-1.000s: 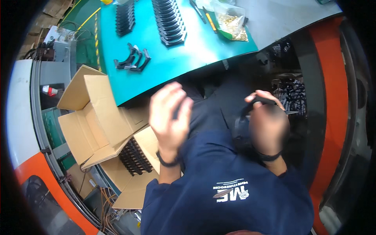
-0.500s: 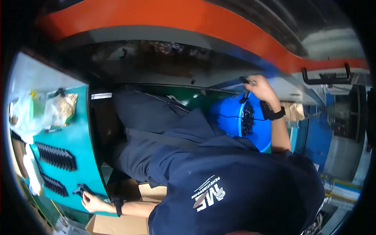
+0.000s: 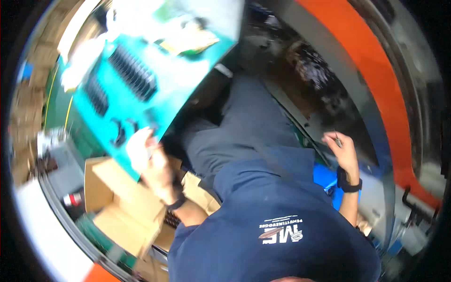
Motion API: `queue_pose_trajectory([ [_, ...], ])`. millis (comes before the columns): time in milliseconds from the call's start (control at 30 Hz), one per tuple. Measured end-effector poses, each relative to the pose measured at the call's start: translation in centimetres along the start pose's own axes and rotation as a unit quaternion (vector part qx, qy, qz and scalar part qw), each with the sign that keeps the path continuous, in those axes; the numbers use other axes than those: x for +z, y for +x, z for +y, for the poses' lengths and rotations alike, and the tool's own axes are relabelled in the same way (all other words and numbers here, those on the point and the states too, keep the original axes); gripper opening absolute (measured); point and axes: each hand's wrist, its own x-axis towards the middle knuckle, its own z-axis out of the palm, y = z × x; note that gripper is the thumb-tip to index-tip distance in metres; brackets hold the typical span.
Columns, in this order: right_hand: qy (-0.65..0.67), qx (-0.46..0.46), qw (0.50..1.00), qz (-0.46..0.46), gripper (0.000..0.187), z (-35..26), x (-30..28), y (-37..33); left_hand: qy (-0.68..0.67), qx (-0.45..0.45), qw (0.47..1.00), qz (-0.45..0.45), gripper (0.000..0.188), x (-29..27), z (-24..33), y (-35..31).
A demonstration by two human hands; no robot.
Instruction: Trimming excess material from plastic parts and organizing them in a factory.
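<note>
My left hand [image 3: 149, 155] is over the near edge of the teal table [image 3: 181, 77], smeared by motion, so its fingers cannot be read. Just beyond its fingertips is a dark blur. Two loose curved black parts, one of them a black plastic piece [image 3: 118, 133], lie beside that hand. Farther up the table stand a long row of black parts [image 3: 133, 73] and a shorter row [image 3: 96, 96]. On the right, my right hand [image 3: 342, 149] is raised in front of the machine, its fingers closed around a small metal tool [image 3: 336, 139] whose kind is hard to make out.
An opened cardboard box [image 3: 127, 207] stands at the table's near left. Plastic bags [image 3: 188, 40] lie at its far end. To the right runs the machine with its orange band [image 3: 371, 70]. A blue bucket [image 3: 324, 176] is partly hidden beside my right forearm.
The view has swung, bringing the table nearer the middle. My right hand has come away from above the blue bucket; the dark part beneath its tool no longer shows. My left hand has shifted at the table edge.
</note>
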Motion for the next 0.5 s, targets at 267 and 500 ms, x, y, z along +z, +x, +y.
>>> queue_pose_trajectory([
  [267,0.344,-0.144,0.839,-0.397,0.079,-18.4,10.7,4.7,-0.128,0.108,0.983,-0.078,0.030,0.0,9.3,-1.9],
  [500,0.298,-0.194,0.843,-0.403,0.066,-19.1,12.0,3.5,-0.081,0.092,0.991,-0.057,0.033,-0.7,10.2,-3.2],
])
